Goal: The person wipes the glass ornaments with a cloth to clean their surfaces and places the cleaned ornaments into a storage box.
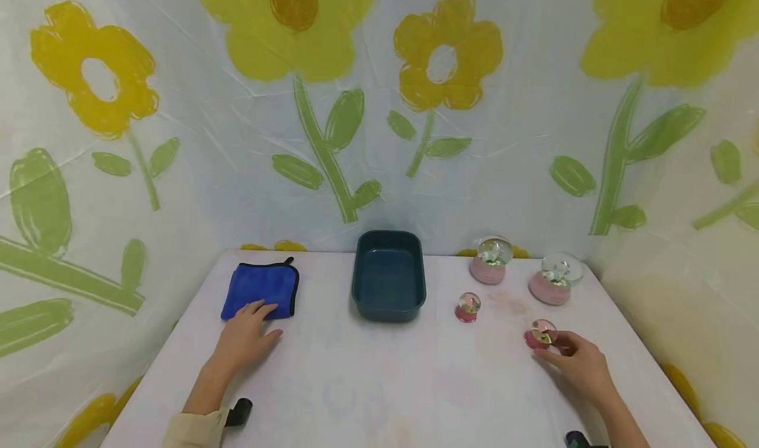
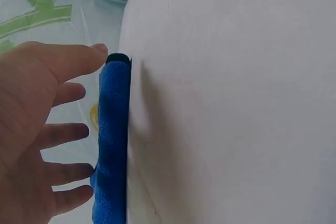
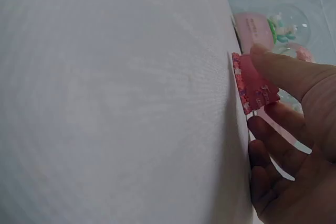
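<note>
Here on my feeds it's the right hand in the action: thumb and fingers pinching a little snow globe, clear dome up, deep-pink base down, on the right side of the white table. The right wrist view gives me the thumb laid on that base and the other fingers bent beneath — whether the base touches the tabletop or sits just above it, I can't tell from here.

Over on the left, the left hand has its fingers spread and nearly straight, right at the near edge of a folded blue cloth with black trim. The fingertips overlap the cloth in my head view; how firmly they touch, I can't tell.

Between the hands, towards the back, stands a dark teal tray. Just right of it I've got a second little globe, upright, and beyond, at the far right, a pair of bigger ones: the rear globe and the corner globe, both pale pink at the base. Behind everything — a flowered backdrop.
</note>
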A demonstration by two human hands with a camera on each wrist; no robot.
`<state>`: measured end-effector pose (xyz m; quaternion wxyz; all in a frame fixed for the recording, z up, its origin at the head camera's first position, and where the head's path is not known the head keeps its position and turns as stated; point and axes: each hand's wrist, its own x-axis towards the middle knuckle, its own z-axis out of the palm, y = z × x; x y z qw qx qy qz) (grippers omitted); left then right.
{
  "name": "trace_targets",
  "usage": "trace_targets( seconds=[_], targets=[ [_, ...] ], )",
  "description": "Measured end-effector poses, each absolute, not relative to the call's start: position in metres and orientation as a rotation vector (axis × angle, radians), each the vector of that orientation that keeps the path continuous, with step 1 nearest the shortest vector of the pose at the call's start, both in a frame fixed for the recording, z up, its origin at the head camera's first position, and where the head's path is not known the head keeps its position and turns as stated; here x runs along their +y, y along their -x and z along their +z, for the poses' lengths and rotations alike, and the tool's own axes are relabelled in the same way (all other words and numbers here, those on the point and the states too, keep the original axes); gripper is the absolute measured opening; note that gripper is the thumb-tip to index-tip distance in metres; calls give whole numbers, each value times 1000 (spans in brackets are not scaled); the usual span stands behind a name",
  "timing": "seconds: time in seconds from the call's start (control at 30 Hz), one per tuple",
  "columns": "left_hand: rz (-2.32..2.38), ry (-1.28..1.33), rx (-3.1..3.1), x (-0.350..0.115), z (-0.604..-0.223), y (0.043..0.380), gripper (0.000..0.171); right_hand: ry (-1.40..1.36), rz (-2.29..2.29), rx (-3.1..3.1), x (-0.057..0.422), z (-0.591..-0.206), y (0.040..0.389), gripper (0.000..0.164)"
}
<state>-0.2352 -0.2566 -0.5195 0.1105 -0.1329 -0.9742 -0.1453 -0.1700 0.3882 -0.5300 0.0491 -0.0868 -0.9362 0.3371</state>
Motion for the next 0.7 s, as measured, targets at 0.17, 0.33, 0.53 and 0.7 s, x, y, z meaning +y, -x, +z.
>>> trace_targets(
  seconds=[0.17, 0.33, 0.53, 0.7],
  targets=[
    [-598, 375, -2886, -264, -520, 246, 53, 294, 1078, -2866, 384, -524, 176, 75],
    [-661, 395, -2921, -277, -527, 260, 56, 278, 1070, -2856, 380, -526, 181, 66],
    [-609, 409, -2952, -278, -530, 280, 65, 270, 1057, -2843, 381, -526, 185, 66],
    [-633, 383, -2924, -275, -533, 296, 65, 331, 1111, -2841, 385, -524, 182, 73]
  ],
)
